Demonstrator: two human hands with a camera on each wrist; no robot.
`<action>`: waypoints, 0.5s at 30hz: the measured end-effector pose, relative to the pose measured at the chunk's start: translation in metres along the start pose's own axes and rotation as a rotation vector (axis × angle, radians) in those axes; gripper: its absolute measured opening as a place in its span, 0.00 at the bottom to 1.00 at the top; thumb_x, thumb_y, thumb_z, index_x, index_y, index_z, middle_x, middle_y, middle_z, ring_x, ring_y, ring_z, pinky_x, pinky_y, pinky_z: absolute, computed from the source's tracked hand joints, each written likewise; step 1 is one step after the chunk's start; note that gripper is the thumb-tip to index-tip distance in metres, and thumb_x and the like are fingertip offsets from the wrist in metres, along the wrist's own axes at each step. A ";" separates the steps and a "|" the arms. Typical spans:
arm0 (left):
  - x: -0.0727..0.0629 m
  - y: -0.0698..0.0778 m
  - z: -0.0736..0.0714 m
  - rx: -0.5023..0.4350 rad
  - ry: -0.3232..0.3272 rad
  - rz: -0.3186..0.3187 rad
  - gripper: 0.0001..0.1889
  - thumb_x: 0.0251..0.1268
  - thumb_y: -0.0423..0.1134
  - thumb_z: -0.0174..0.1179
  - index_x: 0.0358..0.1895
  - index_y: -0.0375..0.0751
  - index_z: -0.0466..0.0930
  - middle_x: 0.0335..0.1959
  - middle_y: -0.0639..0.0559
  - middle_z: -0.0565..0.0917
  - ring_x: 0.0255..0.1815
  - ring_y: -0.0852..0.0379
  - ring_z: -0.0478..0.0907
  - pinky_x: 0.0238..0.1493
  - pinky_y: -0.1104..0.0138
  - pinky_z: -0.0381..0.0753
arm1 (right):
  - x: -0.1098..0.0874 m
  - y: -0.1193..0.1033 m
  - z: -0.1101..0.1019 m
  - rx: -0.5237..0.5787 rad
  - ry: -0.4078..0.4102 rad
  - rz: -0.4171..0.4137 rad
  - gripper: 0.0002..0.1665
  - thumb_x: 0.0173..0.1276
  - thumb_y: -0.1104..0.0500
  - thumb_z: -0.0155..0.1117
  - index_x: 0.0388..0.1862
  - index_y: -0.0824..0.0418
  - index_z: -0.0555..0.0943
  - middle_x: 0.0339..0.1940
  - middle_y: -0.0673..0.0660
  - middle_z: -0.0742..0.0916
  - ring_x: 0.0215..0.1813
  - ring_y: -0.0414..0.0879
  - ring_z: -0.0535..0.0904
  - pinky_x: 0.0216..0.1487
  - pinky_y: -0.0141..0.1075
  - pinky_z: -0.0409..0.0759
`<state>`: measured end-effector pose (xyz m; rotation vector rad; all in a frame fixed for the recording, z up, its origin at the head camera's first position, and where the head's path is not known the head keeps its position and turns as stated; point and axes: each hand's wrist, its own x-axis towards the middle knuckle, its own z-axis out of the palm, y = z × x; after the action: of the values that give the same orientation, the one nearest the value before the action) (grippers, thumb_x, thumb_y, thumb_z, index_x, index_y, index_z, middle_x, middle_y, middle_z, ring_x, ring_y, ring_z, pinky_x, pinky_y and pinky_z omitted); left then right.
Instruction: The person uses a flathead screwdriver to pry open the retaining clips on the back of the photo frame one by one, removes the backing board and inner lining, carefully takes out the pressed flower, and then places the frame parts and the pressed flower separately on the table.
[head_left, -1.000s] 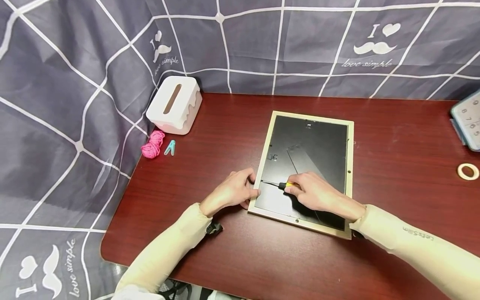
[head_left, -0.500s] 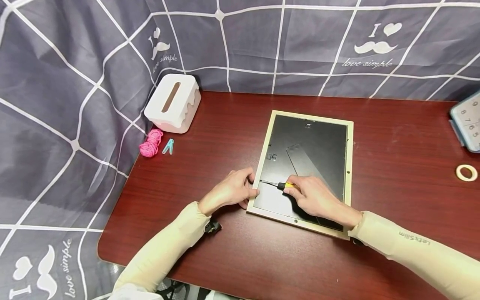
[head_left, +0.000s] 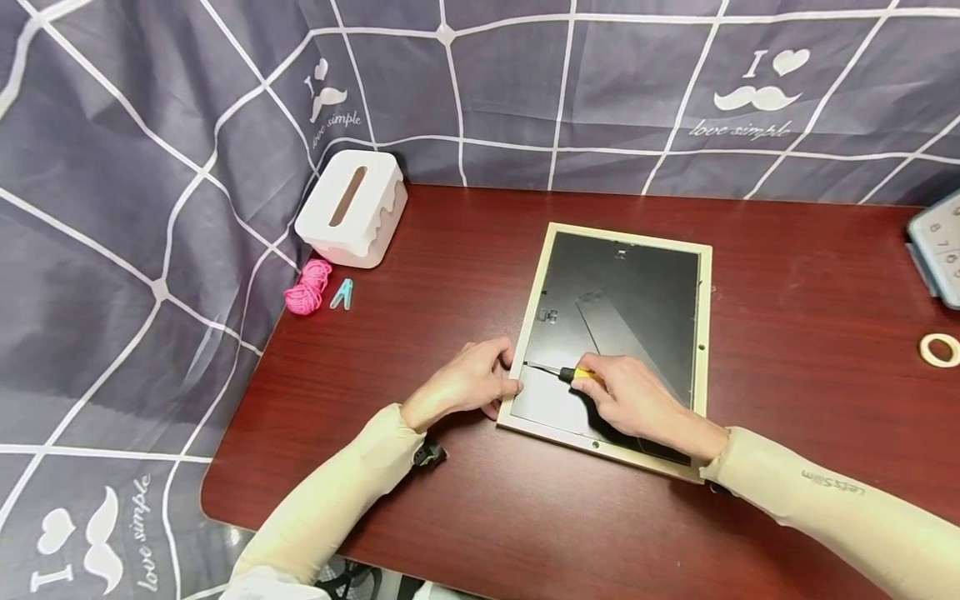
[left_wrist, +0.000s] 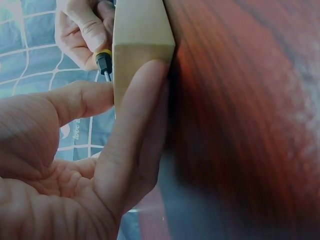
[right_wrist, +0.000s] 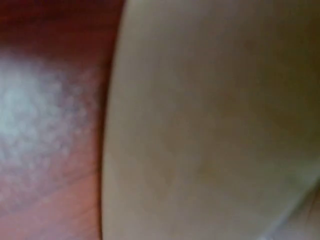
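Note:
A picture frame [head_left: 706, 317] with a pale wooden border lies face down on the table, its black backing board [head_left: 652, 275] upward. My right hand [head_left: 630, 396] grips a screwdriver [head_left: 582, 374] by its yellow and black handle, low over the backing. The screwdriver's tip meets the inner left edge of the border. My left hand [head_left: 468, 377] pinches that left border, thumb on top and fingers along the outer side; the left wrist view shows the fingers against the wooden edge [left_wrist: 142, 55]. A blurred pale wooden surface [right_wrist: 210, 120] fills most of the right wrist view.
On the dark red table [head_left: 420, 517], a white tissue box [head_left: 352, 208] stands at the back left. Pink yarn [head_left: 307, 287] and a teal clip [head_left: 342, 294] lie before it. At the right are a tape roll [head_left: 940, 350] and a calculator-like object with numbers [head_left: 941, 250].
The head view shifts slightly. Both hands, the screwdriver and the picture frame keep almost the same places, with the tip still at the left border.

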<state>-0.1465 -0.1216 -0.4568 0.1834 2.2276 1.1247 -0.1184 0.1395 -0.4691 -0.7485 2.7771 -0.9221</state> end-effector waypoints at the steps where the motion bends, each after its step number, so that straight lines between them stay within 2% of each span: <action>1: 0.001 0.000 0.001 0.004 -0.001 0.001 0.10 0.71 0.30 0.67 0.45 0.39 0.74 0.26 0.46 0.85 0.21 0.56 0.88 0.24 0.62 0.95 | -0.001 0.000 0.000 0.001 -0.004 0.005 0.08 0.77 0.60 0.70 0.35 0.56 0.81 0.21 0.44 0.73 0.26 0.36 0.66 0.27 0.30 0.63; 8: 0.000 0.004 0.000 0.007 -0.009 -0.003 0.10 0.71 0.30 0.67 0.45 0.39 0.74 0.27 0.47 0.84 0.20 0.57 0.88 0.24 0.61 0.95 | -0.002 0.004 0.001 0.007 0.018 0.015 0.07 0.76 0.59 0.70 0.35 0.54 0.82 0.20 0.44 0.74 0.26 0.37 0.67 0.28 0.30 0.65; 15: 0.001 0.001 -0.001 -0.020 -0.020 0.005 0.10 0.71 0.28 0.67 0.44 0.38 0.73 0.26 0.47 0.83 0.19 0.58 0.87 0.24 0.61 0.95 | -0.003 0.004 0.005 0.025 0.046 0.031 0.06 0.77 0.58 0.71 0.36 0.54 0.83 0.20 0.43 0.74 0.26 0.36 0.68 0.28 0.31 0.66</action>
<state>-0.1480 -0.1214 -0.4560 0.1912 2.1988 1.1433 -0.1165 0.1408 -0.4759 -0.6875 2.8028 -0.9792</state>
